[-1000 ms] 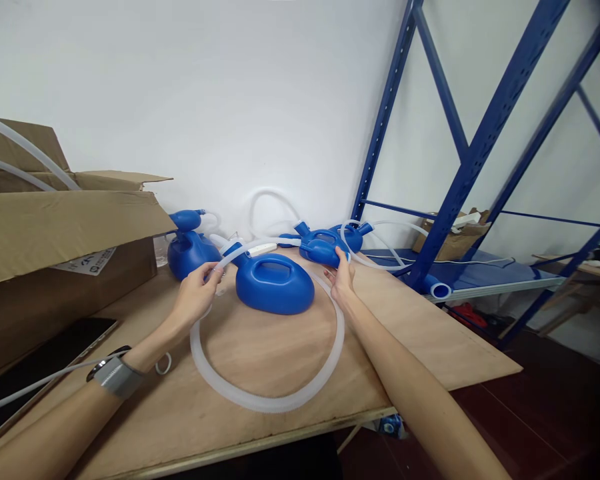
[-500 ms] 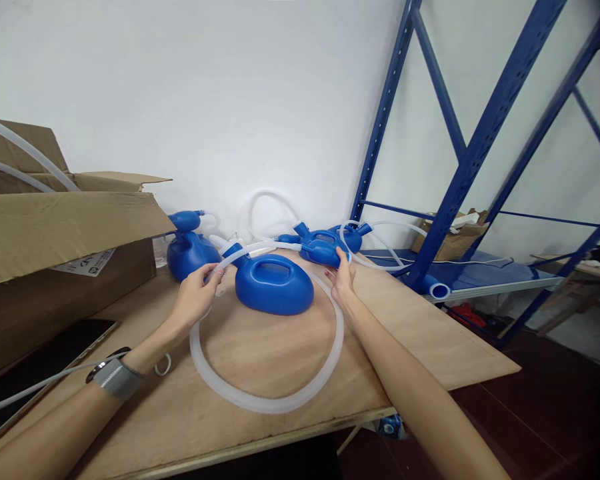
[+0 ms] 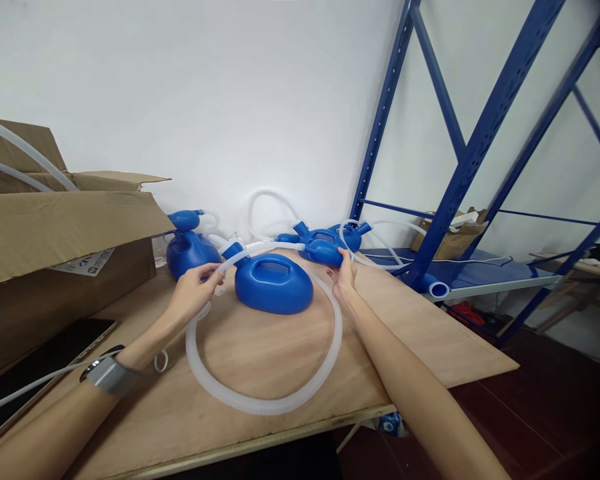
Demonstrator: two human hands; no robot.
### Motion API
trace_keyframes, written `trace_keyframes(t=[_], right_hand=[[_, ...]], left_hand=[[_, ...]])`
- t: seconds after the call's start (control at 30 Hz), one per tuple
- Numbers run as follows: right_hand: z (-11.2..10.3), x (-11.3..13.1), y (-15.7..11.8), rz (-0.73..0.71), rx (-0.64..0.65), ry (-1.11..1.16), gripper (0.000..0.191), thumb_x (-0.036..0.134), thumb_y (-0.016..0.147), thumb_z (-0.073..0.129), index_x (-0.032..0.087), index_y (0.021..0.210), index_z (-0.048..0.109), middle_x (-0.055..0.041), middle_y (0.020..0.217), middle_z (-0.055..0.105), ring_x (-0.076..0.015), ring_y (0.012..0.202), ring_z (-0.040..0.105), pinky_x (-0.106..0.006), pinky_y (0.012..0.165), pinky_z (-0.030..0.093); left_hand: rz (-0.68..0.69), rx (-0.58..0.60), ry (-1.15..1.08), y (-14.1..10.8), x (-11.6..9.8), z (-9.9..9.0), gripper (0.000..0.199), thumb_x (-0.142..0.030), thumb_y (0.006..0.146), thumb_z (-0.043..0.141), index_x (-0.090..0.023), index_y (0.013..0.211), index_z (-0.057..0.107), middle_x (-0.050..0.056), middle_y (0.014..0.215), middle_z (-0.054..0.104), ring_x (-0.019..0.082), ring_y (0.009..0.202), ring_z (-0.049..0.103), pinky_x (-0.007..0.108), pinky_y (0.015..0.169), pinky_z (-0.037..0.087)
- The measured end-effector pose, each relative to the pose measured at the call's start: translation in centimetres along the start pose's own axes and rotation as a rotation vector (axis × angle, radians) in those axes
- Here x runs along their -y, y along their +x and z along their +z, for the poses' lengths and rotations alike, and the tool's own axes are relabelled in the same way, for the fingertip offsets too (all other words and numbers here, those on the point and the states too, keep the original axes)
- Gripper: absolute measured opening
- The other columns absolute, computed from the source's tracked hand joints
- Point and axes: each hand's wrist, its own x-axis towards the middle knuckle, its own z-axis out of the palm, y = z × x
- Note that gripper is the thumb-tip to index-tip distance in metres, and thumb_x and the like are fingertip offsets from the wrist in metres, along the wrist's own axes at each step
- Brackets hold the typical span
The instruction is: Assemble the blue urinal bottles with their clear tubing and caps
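A blue plastic urinal bottle (image 3: 274,293) with a handle hole lies on the wooden table. A translucent corrugated hose (image 3: 267,405) loops around its front. My left hand (image 3: 197,288) pinches the hose left of the bottle's neck. My right hand (image 3: 346,275) is closed around a blue funnel-shaped end piece (image 3: 325,252), held beyond the bottle's right side, with the hose running into it. Behind it sit more blue bottles (image 3: 325,237) with hoses. Another blue bottle (image 3: 190,252) stands at the left beside the carton.
An open cardboard box (image 3: 65,233) with hoses sticking out stands at left. A dark tablet (image 3: 45,373) with a cable lies before it. Blue metal shelving (image 3: 460,167) rises at right, bearing a small carton (image 3: 450,237) and a blue tube (image 3: 434,287).
Both hands keep their hold. My left hand and the hose loop's left side have shifted slightly left; my right hand has barely moved.
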Motion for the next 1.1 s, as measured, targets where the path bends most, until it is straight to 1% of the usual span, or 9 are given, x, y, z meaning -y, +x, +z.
trace_keyframes(t=[0.13, 0.27, 0.33, 0.47, 0.53, 0.63, 0.87, 0.93, 1.1], right_hand=[[0.0, 0.4, 0.2, -0.034, 0.018, 0.004, 0.034, 0.047, 0.072, 0.071, 0.025, 0.096, 0.063, 0.0024, 0.093, 0.069, -0.0145, 0.072, 0.065, -0.020, 0.050, 0.047], [0.0, 0.4, -0.1, -0.089, 0.065, -0.010, 0.034, 0.046, 0.067, 0.073, 0.023, 0.090, 0.063, 0.0027, 0.090, 0.068, -0.0154, 0.077, 0.064, -0.019, 0.050, 0.046], [0.1, 0.4, -0.3, -0.105, 0.087, -0.019, 0.034, 0.046, 0.066, 0.073, 0.023, 0.088, 0.063, 0.0027, 0.088, 0.067, -0.0160, 0.078, 0.064, -0.020, 0.050, 0.046], [0.1, 0.5, -0.4, -0.116, 0.106, -0.028, 0.033, 0.047, 0.066, 0.072, 0.022, 0.086, 0.063, 0.0023, 0.086, 0.066, -0.0160, 0.076, 0.063, -0.021, 0.050, 0.045], [0.2, 0.6, -0.6, -0.120, 0.115, -0.032, 0.034, 0.047, 0.066, 0.072, 0.022, 0.086, 0.062, 0.0021, 0.086, 0.065, -0.0159, 0.074, 0.062, -0.021, 0.050, 0.046], [0.4, 0.5, -1.0, -0.130, 0.145, -0.038, 0.035, 0.048, 0.065, 0.073, 0.022, 0.086, 0.061, 0.0018, 0.086, 0.065, -0.0159, 0.073, 0.062, -0.022, 0.050, 0.047], [0.6, 0.3, -1.8, -0.177, 0.220, -0.064, 0.034, 0.048, 0.065, 0.076, 0.021, 0.079, 0.059, 0.0016, 0.079, 0.061, -0.0169, 0.074, 0.060, -0.022, 0.049, 0.046], [0.6, 0.3, -1.9, -0.190, 0.235, -0.064, 0.034, 0.048, 0.066, 0.076, 0.021, 0.077, 0.058, 0.0016, 0.077, 0.060, -0.0167, 0.072, 0.059, -0.023, 0.048, 0.046], [0.8, 0.8, -3.0, -0.242, 0.317, -0.063, 0.034, 0.047, 0.064, 0.078, 0.020, 0.071, 0.058, 0.0033, 0.068, 0.056, -0.0135, 0.062, 0.054, -0.023, 0.046, 0.046]], left_hand=[[-0.017, 0.044, 0.013, 0.1, 0.0, -0.4, 0.048, -0.050, 0.078, 0.059, -0.018, 0.110, 0.076, 0.002, 0.068, 0.069, 0.018, 0.052, 0.054, 0.032, 0.057, 0.044], [0.002, 0.082, -0.034, 0.2, 0.2, -0.3, 0.059, -0.045, 0.077, 0.060, -0.022, 0.130, 0.069, -0.001, 0.073, 0.068, 0.016, 0.052, 0.052, 0.031, 0.057, 0.043], [-0.010, 0.128, -0.064, 0.2, 0.2, -0.2, 0.060, -0.048, 0.077, 0.062, -0.023, 0.131, 0.067, -0.002, 0.069, 0.065, 0.016, 0.050, 0.051, 0.030, 0.054, 0.041], [-0.009, 0.186, -0.125, 0.0, 0.2, 0.0, 0.043, -0.053, 0.079, 0.065, -0.023, 0.110, 0.066, -0.007, 0.056, 0.053, 0.014, 0.046, 0.047, 0.028, 0.050, 0.039], [0.004, 0.211, -0.170, 0.0, 0.3, 0.2, 0.032, -0.047, 0.077, 0.067, -0.023, 0.097, 0.060, -0.006, 0.061, 0.056, 0.014, 0.049, 0.053, 0.028, 0.053, 0.043], [-0.038, 0.245, -0.221, 0.0, 0.2, 0.5, 0.031, -0.037, 0.070, 0.070, -0.024, 0.090, 0.051, -0.004, 0.074, 0.066, 0.014, 0.053, 0.060, 0.028, 0.055, 0.047], [-0.066, 0.354, -0.238, -0.5, -0.5, 0.6, 0.061, -0.043, 0.072, 0.072, -0.024, 0.126, 0.053, -0.006, 0.063, 0.059, 0.014, 0.047, 0.050, 0.027, 0.048, 0.041], [-0.054, 0.393, -0.241, -0.5, -0.4, 0.5, 0.064, -0.046, 0.073, 0.074, -0.024, 0.129, 0.053, -0.005, 0.065, 0.060, 0.015, 0.050, 0.052, 0.028, 0.049, 0.042], [0.004, 0.455, -0.256, -0.6, -0.3, 0.4, 0.046, -0.055, 0.077, 0.074, -0.021, 0.103, 0.058, -0.003, 0.072, 0.062, 0.013, 0.054, 0.051, 0.025, 0.050, 0.040]])
